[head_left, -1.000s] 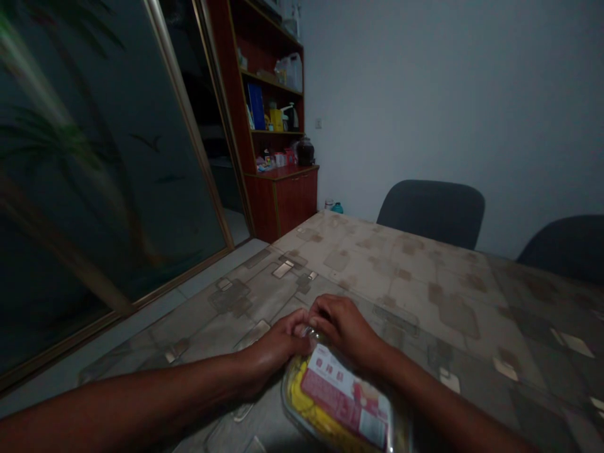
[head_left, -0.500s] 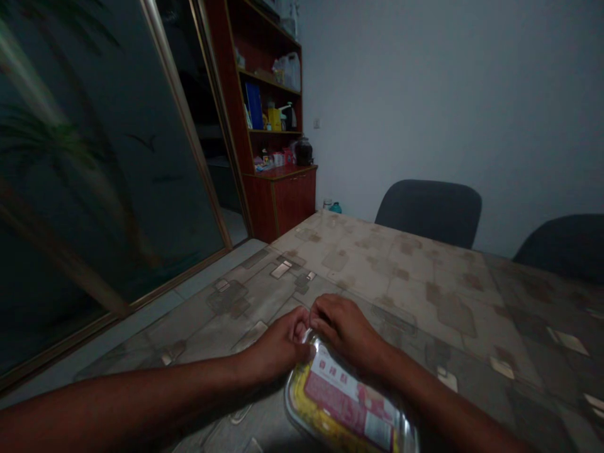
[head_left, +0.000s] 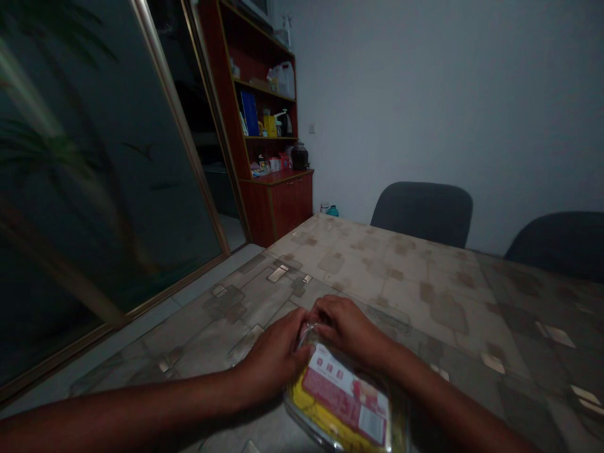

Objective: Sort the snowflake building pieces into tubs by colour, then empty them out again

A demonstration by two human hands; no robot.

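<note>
A clear plastic packet [head_left: 346, 402] with yellow contents and a red and white label lies on the patterned table [head_left: 401, 277] close to me. My left hand [head_left: 274, 355] grips the packet's far left corner, fingers curled. My right hand [head_left: 352, 330] pinches the far edge of the same packet, fingers pressed together. Both hands meet at the packet's far end, almost touching each other. The room is dim.
Two dark chairs [head_left: 422, 211] stand behind the table, the second chair [head_left: 559, 242] at the right. A red wooden shelf unit [head_left: 268, 126] with bottles and boxes stands by the white wall. A glass sliding door [head_left: 94, 176] runs along the left.
Both hands stay at the packet's far end; the left hand has closed further over the corner. The view has shifted slightly.
</note>
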